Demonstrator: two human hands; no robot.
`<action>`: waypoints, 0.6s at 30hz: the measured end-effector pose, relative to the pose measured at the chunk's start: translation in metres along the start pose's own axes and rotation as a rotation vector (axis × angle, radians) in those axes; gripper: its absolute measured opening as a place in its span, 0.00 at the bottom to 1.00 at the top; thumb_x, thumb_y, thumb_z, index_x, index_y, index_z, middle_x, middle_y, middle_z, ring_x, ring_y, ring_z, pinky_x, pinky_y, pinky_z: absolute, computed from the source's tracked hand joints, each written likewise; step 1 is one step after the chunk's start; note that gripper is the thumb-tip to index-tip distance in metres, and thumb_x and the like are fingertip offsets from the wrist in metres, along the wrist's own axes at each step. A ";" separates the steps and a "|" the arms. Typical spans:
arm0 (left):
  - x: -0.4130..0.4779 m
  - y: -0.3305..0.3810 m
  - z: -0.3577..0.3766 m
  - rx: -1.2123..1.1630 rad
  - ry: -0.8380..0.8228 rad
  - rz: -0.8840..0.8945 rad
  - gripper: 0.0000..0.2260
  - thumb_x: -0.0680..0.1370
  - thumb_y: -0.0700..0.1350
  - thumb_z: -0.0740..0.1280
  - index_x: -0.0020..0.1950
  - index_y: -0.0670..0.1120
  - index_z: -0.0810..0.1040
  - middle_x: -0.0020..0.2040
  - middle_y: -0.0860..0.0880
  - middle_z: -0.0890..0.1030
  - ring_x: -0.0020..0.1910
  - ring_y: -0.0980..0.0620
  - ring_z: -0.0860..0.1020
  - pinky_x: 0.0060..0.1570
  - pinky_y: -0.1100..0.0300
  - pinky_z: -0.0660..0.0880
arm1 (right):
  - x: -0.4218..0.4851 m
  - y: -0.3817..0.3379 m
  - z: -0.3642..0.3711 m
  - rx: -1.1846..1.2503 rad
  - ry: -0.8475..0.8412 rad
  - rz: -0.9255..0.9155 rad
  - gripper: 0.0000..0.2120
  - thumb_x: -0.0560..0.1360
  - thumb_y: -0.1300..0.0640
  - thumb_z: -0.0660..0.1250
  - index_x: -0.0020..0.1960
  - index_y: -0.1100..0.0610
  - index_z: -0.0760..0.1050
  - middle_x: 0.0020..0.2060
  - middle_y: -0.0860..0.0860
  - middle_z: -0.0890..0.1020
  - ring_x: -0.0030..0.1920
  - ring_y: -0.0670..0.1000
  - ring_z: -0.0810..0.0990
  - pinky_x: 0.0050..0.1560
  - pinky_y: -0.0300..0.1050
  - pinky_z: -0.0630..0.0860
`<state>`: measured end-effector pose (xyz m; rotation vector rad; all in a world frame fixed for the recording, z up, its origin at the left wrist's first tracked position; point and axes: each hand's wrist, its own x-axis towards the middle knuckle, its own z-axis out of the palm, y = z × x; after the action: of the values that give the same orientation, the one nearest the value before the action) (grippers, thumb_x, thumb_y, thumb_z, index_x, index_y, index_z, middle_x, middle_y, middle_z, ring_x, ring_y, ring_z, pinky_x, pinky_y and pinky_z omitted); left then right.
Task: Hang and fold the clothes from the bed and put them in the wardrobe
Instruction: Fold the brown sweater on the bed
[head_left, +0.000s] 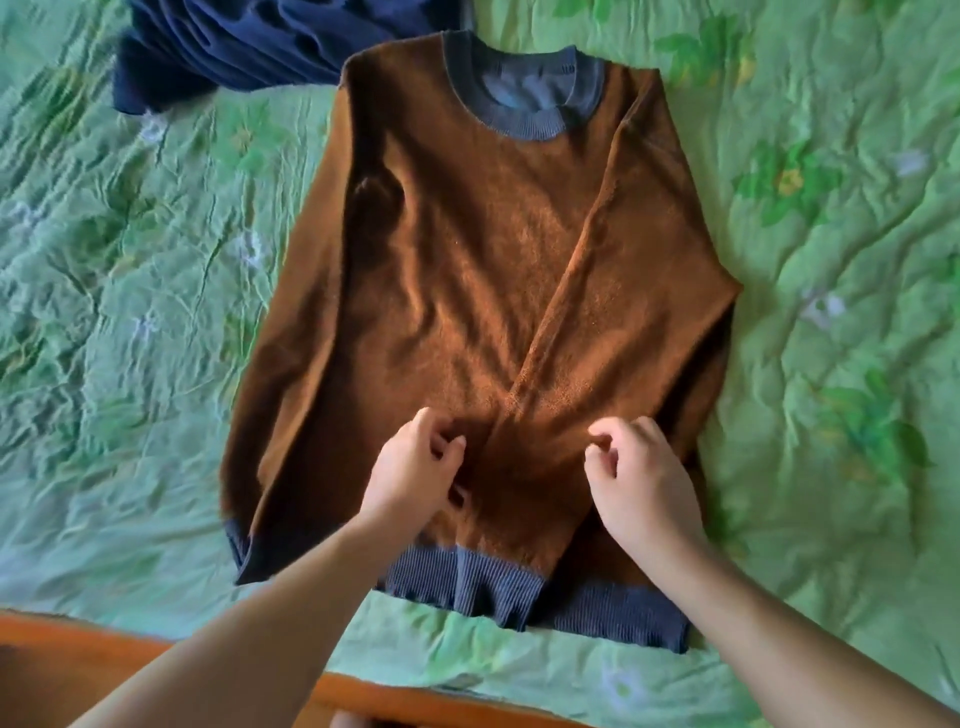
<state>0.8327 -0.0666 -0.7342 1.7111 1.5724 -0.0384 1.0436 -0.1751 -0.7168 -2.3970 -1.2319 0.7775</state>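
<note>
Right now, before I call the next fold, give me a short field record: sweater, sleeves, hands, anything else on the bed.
sweater: brown sweater lies flat, collar far, hem near
folded sleeve: from picture right, diagonal across the body, cuff at the hem
straight sleeve: along the picture-left edge, not folded
left hand: over the lower body, fingers curled, no cloth visibly pinched
right hand: same, over the folded sleeve
other: navy garment bunched at far left on the green bedspread
</note>
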 end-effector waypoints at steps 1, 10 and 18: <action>0.003 -0.008 -0.011 0.060 0.076 0.070 0.08 0.79 0.50 0.67 0.57 0.52 0.76 0.47 0.55 0.78 0.45 0.55 0.78 0.41 0.66 0.70 | 0.005 -0.018 0.004 -0.034 -0.013 -0.066 0.10 0.78 0.55 0.67 0.58 0.53 0.79 0.50 0.50 0.77 0.47 0.52 0.78 0.45 0.45 0.75; 0.034 -0.154 -0.131 -0.037 0.156 -0.201 0.28 0.76 0.51 0.70 0.74 0.52 0.66 0.64 0.44 0.70 0.63 0.42 0.72 0.64 0.45 0.71 | 0.058 -0.228 0.118 -0.071 -0.416 -0.082 0.17 0.80 0.48 0.64 0.67 0.51 0.71 0.58 0.51 0.78 0.59 0.56 0.78 0.58 0.49 0.75; 0.042 -0.216 -0.170 -0.755 -0.269 -0.313 0.07 0.78 0.41 0.71 0.56 0.44 0.79 0.37 0.48 0.78 0.28 0.53 0.74 0.30 0.58 0.72 | 0.043 -0.292 0.201 0.663 -0.316 0.694 0.25 0.71 0.58 0.76 0.62 0.55 0.67 0.56 0.53 0.80 0.54 0.56 0.81 0.60 0.55 0.78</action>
<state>0.5779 0.0439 -0.7512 0.8335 1.3898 0.1456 0.7562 0.0354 -0.7382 -2.1332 -0.1007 1.5177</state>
